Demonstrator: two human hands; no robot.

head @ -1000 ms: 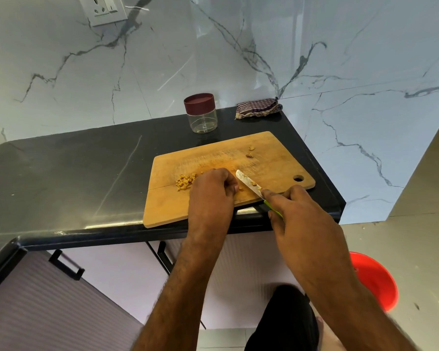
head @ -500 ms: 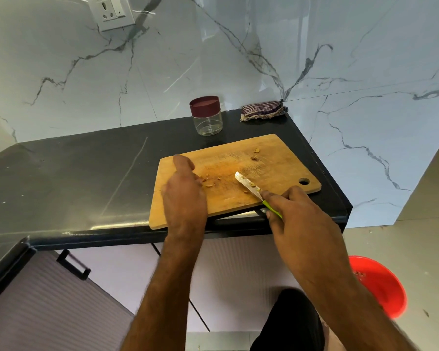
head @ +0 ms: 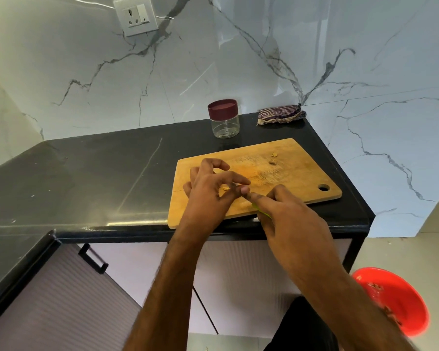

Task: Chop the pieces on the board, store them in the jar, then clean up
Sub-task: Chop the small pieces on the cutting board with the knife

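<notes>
A wooden chopping board lies on the black counter near its front right corner. Two small pieces sit near the board's far edge. My left hand hovers over the board's left half with fingers spread and curled, a bit of yellow piece showing under the fingertips. My right hand is at the board's front edge, closed on a knife with a green handle; the blade is hidden under my hands. A clear jar with a maroon lid stands behind the board, lid on.
A striped cloth lies at the counter's back right corner. A red bowl with scraps sits on the floor at the right. A wall socket is above. Cabinet handles stick out below the counter's edge.
My left hand moved right across the board and now meets the right hand over the knife. The heap of chopped pieces and the blade are now covered by my hands.
</notes>
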